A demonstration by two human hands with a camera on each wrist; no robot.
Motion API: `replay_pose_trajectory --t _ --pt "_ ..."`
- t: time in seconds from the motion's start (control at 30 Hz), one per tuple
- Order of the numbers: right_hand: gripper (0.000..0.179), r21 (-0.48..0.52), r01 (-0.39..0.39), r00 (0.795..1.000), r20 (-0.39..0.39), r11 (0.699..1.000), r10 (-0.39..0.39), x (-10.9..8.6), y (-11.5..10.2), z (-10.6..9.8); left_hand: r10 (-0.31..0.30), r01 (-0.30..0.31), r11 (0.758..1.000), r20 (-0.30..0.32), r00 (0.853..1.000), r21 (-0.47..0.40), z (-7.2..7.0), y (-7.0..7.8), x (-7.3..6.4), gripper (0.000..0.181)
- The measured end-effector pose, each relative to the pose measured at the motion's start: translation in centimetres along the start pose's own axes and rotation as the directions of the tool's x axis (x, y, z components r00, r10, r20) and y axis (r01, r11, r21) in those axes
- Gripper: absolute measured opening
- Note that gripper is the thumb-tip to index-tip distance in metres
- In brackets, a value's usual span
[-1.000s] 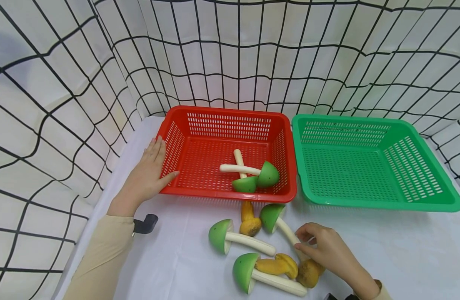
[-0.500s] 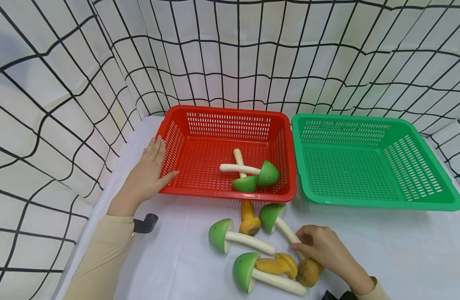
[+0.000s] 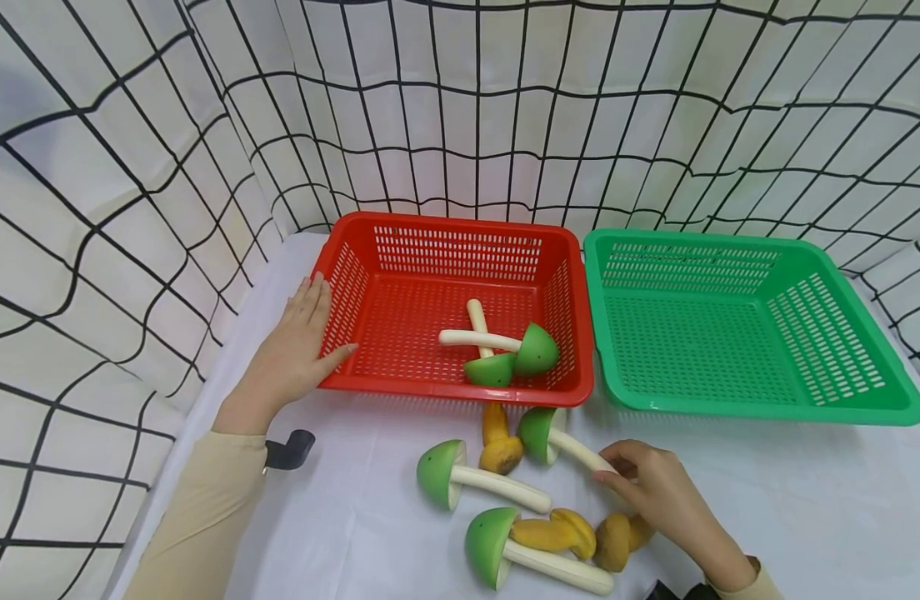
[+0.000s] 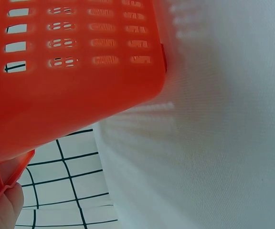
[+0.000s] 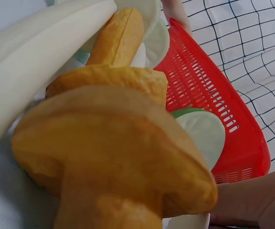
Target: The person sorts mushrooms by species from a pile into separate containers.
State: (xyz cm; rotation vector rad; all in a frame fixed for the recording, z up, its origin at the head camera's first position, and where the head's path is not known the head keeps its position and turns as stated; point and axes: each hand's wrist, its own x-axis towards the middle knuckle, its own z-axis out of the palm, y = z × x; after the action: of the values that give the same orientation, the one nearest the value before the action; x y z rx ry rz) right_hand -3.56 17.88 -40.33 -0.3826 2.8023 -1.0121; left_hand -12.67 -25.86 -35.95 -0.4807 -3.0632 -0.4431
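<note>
The flat left hand (image 3: 293, 346) touches the red basket (image 3: 430, 389), two mushrooms (image 3: 537, 350) already inside, while in front of it the right hand (image 3: 661, 492) pinches a green mushroom (image 3: 537, 435), five others (image 3: 434, 475) left.

Head view: desk (image 3: 370, 492) brightly and evenly lit; faint shadow cast under the near edge of the red basket (image 3: 400, 387). Left wrist: light streaks thrown beside its bottom corner. Right wrist: nearest yellow mushroom (image 5: 113, 138) softly blurred.
</note>
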Motion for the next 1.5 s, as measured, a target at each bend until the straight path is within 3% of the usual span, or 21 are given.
replay_pose_trajectory --t 0.57,0.93,1.5 --pt "0.019 0.01 0.127 0.988 -0.091 0.992 -0.126 -0.3 -0.1 -0.4 0.0 0.0 1.0 -0.014 1.0 -0.005 0.0 0.2 0.0 0.085" --pt "0.023 0.024 0.274 0.952 -0.151 0.961 -0.268 -0.5 -0.3 -1.0 -0.007 0.007 1.0 -0.001 1.0 0.0 0.0 0.2 0.0 0.086" --pt "0.026 -0.002 0.339 0.929 -0.159 0.941 -0.335 -0.6 -0.7 -1.8 -0.005 0.005 1.0 -0.002 1.0 -0.011 0.0 0.1 0.0 0.085"
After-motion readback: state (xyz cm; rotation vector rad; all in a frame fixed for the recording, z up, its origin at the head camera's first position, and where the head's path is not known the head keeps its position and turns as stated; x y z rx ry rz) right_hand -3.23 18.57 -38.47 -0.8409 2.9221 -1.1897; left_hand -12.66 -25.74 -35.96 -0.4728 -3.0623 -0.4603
